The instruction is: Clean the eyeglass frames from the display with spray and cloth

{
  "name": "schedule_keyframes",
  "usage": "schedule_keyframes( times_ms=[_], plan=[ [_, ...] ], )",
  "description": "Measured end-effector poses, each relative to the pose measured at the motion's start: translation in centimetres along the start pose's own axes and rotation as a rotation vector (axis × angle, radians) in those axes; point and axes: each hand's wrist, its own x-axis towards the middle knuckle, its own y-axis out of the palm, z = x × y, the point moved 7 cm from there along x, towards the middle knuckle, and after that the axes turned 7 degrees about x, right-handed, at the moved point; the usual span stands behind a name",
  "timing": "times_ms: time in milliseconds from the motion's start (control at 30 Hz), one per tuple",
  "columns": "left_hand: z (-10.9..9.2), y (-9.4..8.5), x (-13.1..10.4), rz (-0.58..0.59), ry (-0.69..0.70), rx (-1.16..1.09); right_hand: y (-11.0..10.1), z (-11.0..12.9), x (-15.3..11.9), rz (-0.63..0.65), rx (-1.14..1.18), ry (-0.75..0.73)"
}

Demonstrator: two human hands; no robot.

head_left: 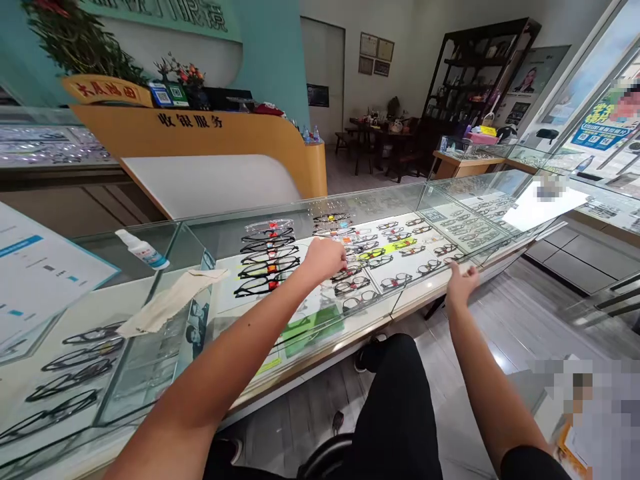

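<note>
My left hand [324,260] is over the glass display case [393,315], above rows of eyeglasses. Its fingers are curled closed beside a pair of dark glasses with a red tag [352,285]; whatever they may hold is hidden. Left of that wrist, several black-framed glasses [269,269] lie in a column with red tags. My right hand [461,283] is at the front edge of the case, near glasses [429,267] inside it. Its fingers are loosely bent and apart, with nothing visible in them.
A beige cloth [173,301] and a white spray bottle [143,250] lie on the glass at left, near a white-blue sheet [45,273]. A white paper [545,200] rests farther right. Behind stands a wooden counter [200,137]. My black-trousered legs [395,400] are below.
</note>
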Motion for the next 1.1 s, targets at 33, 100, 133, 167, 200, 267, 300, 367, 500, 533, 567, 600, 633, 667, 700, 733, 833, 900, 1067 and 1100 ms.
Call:
schedule_keyframes(
  times_ms=[33, 100, 133, 167, 200, 267, 300, 367, 500, 533, 567, 600, 633, 667, 700, 733, 833, 900, 1067, 1100],
  plan=[
    [0.6, -0.4, -0.5, -0.014, 0.006, -0.037, -0.5, 1.1, -0.8, -0.069, 0.026, -0.033],
    [2.4, -1.3, -1.8, -0.070, 0.001, -0.170, 0.0, 3.8, -2.9, -0.092, 0.082, -0.109],
    [3.8, -1.8, -2.6, -0.131, -0.017, -0.316, 1.1, 5.7, -4.3, -0.052, 0.114, -0.170],
    [5.4, -2.4, -3.4, -0.207, -0.042, -0.470, 2.7, 8.0, -5.9, 0.024, 0.160, -0.276],
    [7.2, -2.7, -4.2, -0.292, -0.076, -0.610, 4.7, 10.5, -7.8, 0.126, 0.201, -0.377],
    [11.0, -3.0, -5.9, -0.468, -0.164, -0.857, 9.7, 15.1, -12.0, 0.341, 0.277, -0.536],
    [12.9, -2.8, -6.6, -0.550, -0.207, -0.961, 12.5, 17.2, -14.2, 0.460, 0.318, -0.606],
    [16.0, -2.4, -7.9, -0.686, -0.265, -1.119, 18.2, 20.7, -18.5, 0.672, 0.374, -0.720],
    [19.9, -1.5, -9.0, -0.807, -0.295, -1.297, 28.1, 23.4, -24.9, 0.939, 0.304, -0.831],
    [20.4, -1.1, -9.1, -0.813, -0.306, -1.340, 29.7, 23.2, -25.8, 0.971, 0.297, -0.813],
    [20.7, -0.7, -9.1, -0.812, -0.319, -1.382, 30.8, 22.8, -26.4, 0.994, 0.305, -0.783],
    [20.9, -0.3, -9.1, -0.807, -0.332, -1.417, 31.5, 22.2, -26.8, 1.009, 0.326, -0.746],
    [20.9, 0.0, -9.2, -0.799, -0.344, -1.439, 31.9, 21.6, -27.0, 1.026, 0.351, -0.708],
    [20.7, 0.2, -9.2, -0.785, -0.348, -1.450, 32.0, 21.0, -27.0, 1.046, 0.377, -0.670],
    [20.4, 0.3, -9.2, -0.769, -0.350, -1.452, 32.0, 20.4, -26.9, 1.068, 0.398, -0.633],
    [20.1, 0.4, -9.2, -0.752, -0.349, -1.448, 31.9, 19.9, -26.8, 1.091, 0.412, -0.594],
    [19.5, 0.4, -9.3, -0.722, -0.361, -1.443, 31.9, 19.0, -26.4, 1.175, 0.432, -0.457],
    [19.3, 0.4, -9.5, -0.711, -0.383, -1.451, 32.1, 18.8, -26.8, 1.268, 0.441, -0.371],
    [18.9, 0.6, -9.6, -0.682, -0.385, -1.443, 32.6, 18.4, -28.4, 1.433, 0.437, -0.243],
    [18.9, 0.5, -9.6, -0.685, -0.377, -1.435, 32.6, 18.4, -28.5, 1.436, 0.437, -0.238]
  ],
)
